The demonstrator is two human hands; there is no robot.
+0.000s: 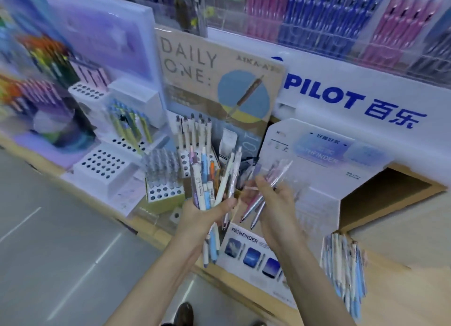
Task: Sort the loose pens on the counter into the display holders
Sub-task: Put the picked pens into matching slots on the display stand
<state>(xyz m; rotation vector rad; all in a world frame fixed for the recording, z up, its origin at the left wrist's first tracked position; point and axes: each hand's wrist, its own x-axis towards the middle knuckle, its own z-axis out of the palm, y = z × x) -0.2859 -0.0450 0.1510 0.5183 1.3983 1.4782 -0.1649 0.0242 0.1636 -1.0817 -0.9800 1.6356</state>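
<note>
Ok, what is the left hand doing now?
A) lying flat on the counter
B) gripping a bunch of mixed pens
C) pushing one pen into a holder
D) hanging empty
B: the left hand grips a fanned bunch of pens, while the right hand holds a few silvery pens.

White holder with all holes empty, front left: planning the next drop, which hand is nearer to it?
Left. The left hand, gripping a pen bunch, is right of the white holder; the right hand, holding silvery pens, is farther right.

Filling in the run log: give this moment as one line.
left grip: holds mixed pen bundle | right grip: holds silvery pens | near: Pathfinder display
</note>
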